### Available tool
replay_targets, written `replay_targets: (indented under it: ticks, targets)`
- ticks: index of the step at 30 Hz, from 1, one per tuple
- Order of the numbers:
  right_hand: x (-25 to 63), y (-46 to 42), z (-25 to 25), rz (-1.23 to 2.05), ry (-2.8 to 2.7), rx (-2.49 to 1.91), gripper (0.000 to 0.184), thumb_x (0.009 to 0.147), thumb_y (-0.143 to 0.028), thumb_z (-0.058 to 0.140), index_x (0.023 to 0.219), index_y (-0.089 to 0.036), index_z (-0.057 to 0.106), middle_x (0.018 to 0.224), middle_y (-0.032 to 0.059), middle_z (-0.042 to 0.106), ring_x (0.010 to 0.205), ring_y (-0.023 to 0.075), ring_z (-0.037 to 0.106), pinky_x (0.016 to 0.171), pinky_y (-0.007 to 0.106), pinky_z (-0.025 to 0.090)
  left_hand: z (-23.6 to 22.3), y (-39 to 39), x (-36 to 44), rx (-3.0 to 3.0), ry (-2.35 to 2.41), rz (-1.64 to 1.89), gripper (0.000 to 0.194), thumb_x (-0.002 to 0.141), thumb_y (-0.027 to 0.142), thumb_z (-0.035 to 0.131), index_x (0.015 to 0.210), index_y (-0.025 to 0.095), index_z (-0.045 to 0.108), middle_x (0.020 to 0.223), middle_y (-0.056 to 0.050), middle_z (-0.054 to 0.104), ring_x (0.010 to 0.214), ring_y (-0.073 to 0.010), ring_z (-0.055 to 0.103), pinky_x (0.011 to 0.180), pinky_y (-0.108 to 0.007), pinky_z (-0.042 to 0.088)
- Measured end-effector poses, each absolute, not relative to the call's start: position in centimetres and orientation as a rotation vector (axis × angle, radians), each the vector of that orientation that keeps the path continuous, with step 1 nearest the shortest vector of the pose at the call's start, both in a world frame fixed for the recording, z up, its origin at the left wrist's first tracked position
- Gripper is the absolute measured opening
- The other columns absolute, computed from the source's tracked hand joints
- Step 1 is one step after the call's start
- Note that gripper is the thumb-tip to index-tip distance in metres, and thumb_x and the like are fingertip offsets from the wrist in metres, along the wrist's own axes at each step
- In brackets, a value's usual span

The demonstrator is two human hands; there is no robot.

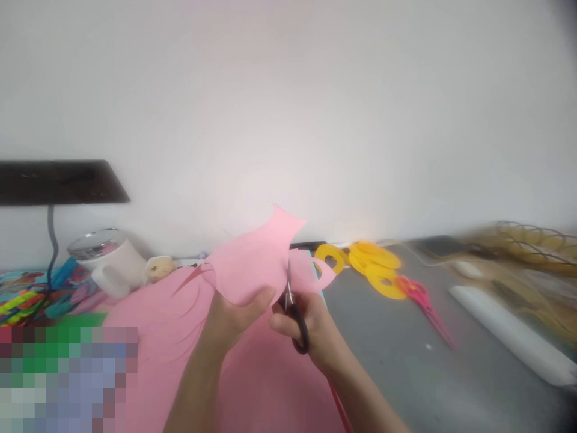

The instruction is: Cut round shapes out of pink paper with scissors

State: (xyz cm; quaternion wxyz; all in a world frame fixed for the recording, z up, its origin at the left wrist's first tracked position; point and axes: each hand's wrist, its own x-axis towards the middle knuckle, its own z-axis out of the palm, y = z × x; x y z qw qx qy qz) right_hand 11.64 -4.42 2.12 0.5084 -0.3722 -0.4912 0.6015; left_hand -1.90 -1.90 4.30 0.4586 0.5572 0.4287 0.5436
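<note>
My left hand [234, 319] pinches the lower edge of a pink paper piece [255, 261] and holds it up in front of me. My right hand [309, 334] grips black-handled scissors [295, 316], whose blades point up into the right edge of that paper. A larger pink sheet [180, 337] lies flat on the grey table [396, 373] under both hands.
Yellow paper rings [374, 264] and pink scissors [426, 307] lie to the right. A white roll [509, 337] and a wire basket [536, 240] stand at far right. A white mug [110, 261], colourful scraps [31, 294] and a dark shelf [54, 180] are on the left.
</note>
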Motion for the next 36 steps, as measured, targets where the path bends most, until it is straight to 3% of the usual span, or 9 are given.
replay_targets:
  ticks: [5,12,21,29,36]
  targets:
    - [11.7,-4.5,2.1,1.474,-1.178,-0.893,0.039,0.066,-0.025,0.077,0.061,-0.021,0.039,0.054,-0.0089,0.031,0.052,0.0076,0.021,0.047,0.024,0.018,4.3,-1.9,-1.9,1.372,1.057,1.348,0.051,0.066,0.034,0.074,0.114,0.021,0.061,0.11,-0.009,0.068,0.11,-0.03,0.059,0.091,-0.043,0.051]
    - [11.6,-4.4,1.8,1.432,-1.183,-0.813,0.031,0.067,-0.021,0.077,0.079,-0.022,0.048,0.058,-0.009,0.035,0.054,0.0087,0.027,0.049,0.023,0.023,4.6,-2.0,-2.0,1.396,1.014,1.3,0.035,0.069,0.035,0.072,0.1,0.02,0.065,0.097,-0.007,0.071,0.098,-0.0276,0.064,0.087,-0.042,0.052]
    - [11.6,-4.3,2.0,1.412,-1.184,-0.893,0.025,0.066,-0.014,0.068,0.082,-0.022,0.05,0.059,-0.0082,0.04,0.054,0.0091,0.032,0.05,0.023,0.027,4.0,-1.7,-2.3,1.37,0.997,1.328,0.054,0.069,0.036,0.074,0.119,0.02,0.059,0.111,-0.01,0.068,0.109,-0.0309,0.06,0.09,-0.045,0.052]
    - [11.7,-4.4,1.9,1.398,-1.182,-0.957,0.021,0.065,-0.014,0.063,0.08,-0.022,0.05,0.061,-0.0069,0.046,0.055,0.01,0.039,0.051,0.024,0.033,3.5,-1.2,-2.3,1.39,0.946,1.356,0.043,0.069,0.035,0.072,0.108,0.02,0.063,0.109,-0.011,0.069,0.108,-0.0312,0.061,0.087,-0.044,0.053]
    - [11.5,-4.5,2.1,1.382,-1.191,-0.984,0.022,0.062,-0.012,0.057,0.081,-0.021,0.051,0.059,-0.0072,0.047,0.054,0.0102,0.042,0.05,0.024,0.036,3.5,-1.3,-2.3,1.301,0.938,1.393,0.047,0.069,0.035,0.073,0.112,0.02,0.061,0.107,-0.01,0.07,0.105,-0.0296,0.063,0.085,-0.041,0.054]
